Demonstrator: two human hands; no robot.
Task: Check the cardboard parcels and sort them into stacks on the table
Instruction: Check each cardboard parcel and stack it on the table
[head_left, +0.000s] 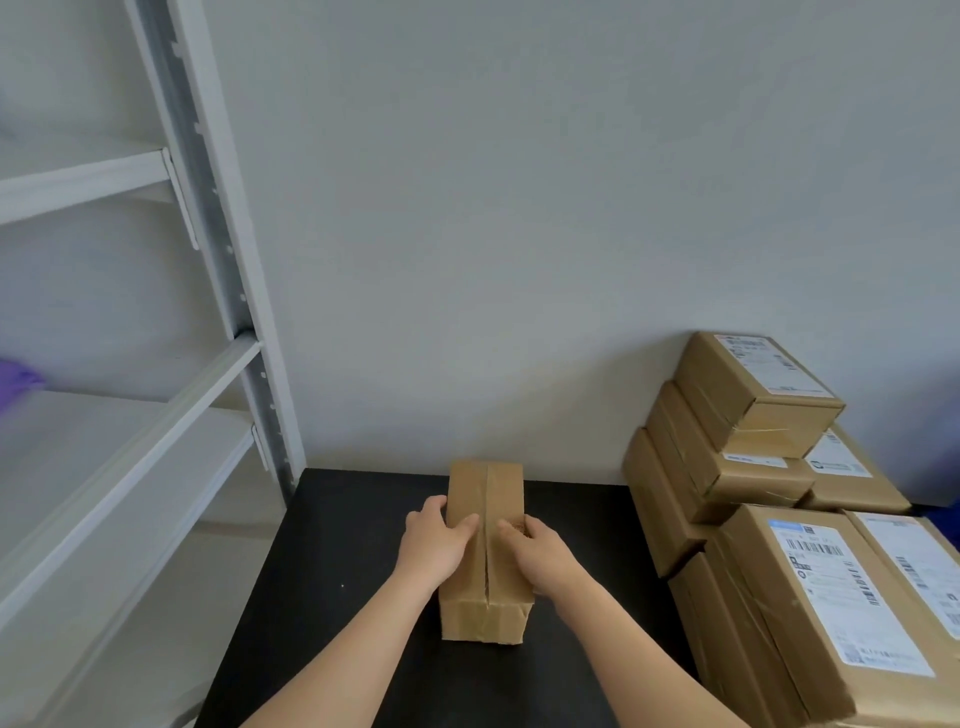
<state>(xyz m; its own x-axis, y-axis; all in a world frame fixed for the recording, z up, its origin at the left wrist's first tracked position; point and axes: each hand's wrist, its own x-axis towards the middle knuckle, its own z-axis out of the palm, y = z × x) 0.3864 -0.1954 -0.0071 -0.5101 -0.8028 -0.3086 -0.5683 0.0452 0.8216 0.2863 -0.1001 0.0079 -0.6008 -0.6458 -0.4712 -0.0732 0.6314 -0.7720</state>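
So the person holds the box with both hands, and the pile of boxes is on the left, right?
No. The left hand and right hand hold the box, but the pile of boxes stands on the right, as the head view shows.

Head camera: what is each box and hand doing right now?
Parcel: closed, taped along its top, resting on the black table.
Left hand: grips the parcel's left side.
Right hand: grips the parcel's right side.
Stacked parcels: piled at the right, labels facing up.

hands (488, 545) gripping parcel (485, 499), black table (322, 571)
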